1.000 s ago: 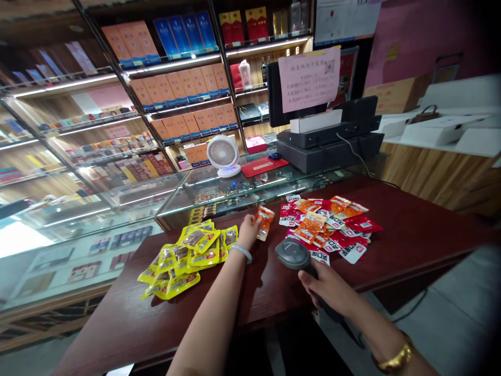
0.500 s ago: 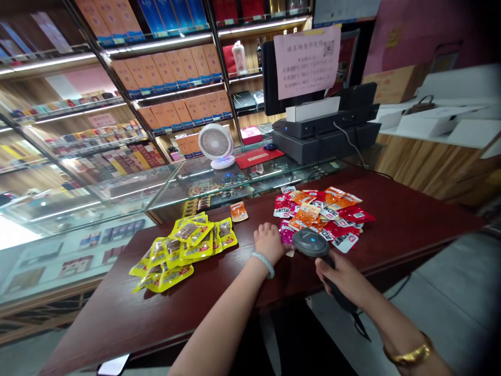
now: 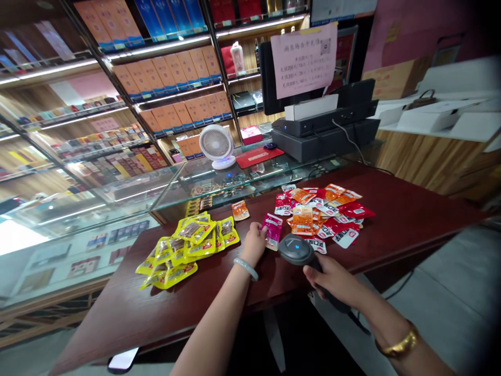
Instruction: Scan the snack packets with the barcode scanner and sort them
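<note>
A small magenta snack packet (image 3: 273, 231) is gripped at its left edge by my left hand (image 3: 255, 244), just above the dark red table (image 3: 235, 292) or on it; I cannot tell which. My right hand (image 3: 332, 279) is wrapped around the handle of a black barcode scanner (image 3: 298, 249), whose head points towards the packet. Right behind the scanner lies a loose heap of red, orange and white snack packets (image 3: 303, 219). A pile of yellow snack bags (image 3: 191, 245) rests to the left of my left hand. One orange packet (image 3: 240, 210) lies apart between the two piles.
Behind the table stands a glass display counter (image 3: 188, 180) bearing a white fan (image 3: 216, 145), a red mat (image 3: 258, 156) and a black register with a monitor (image 3: 324, 130). Shelves of boxed goods (image 3: 168, 73) line the back. A phone-like object (image 3: 123, 360) shows below the table's front edge.
My left hand has drawn the magenta packet leftwards, out from the edge of the heap. The scanner in my right hand has shifted slightly left and down with it.
</note>
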A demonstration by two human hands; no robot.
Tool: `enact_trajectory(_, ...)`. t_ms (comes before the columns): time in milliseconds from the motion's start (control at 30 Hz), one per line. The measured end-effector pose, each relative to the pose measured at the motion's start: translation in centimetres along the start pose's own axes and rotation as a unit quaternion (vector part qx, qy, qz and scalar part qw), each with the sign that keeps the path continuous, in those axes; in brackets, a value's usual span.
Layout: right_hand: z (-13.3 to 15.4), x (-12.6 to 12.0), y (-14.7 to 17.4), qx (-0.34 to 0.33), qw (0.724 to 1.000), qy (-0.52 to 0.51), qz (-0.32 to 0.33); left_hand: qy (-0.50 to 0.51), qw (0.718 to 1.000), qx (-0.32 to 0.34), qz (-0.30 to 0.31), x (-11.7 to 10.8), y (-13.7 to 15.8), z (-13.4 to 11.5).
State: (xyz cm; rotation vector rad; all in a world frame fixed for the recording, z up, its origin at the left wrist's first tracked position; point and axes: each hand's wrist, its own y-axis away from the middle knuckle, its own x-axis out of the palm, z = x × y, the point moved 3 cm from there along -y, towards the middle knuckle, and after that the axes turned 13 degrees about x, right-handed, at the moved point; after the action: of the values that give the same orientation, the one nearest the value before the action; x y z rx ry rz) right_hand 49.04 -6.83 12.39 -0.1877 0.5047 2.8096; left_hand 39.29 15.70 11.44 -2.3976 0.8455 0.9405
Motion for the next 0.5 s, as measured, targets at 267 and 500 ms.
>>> enact_trajectory(267,0.1,0.6,0.0,-0.010,1.000,0.000,0.017,0.005,0.998,0.004,-0.060,-1.3,-0.1,1.8)
enact_trajectory(500,-0.7,-0.9,0.2,-0.006,1.000,-0.002,-0.008,-0.211,0.951,-0.001,-0.227,-6.0,-1.6,-1.1)
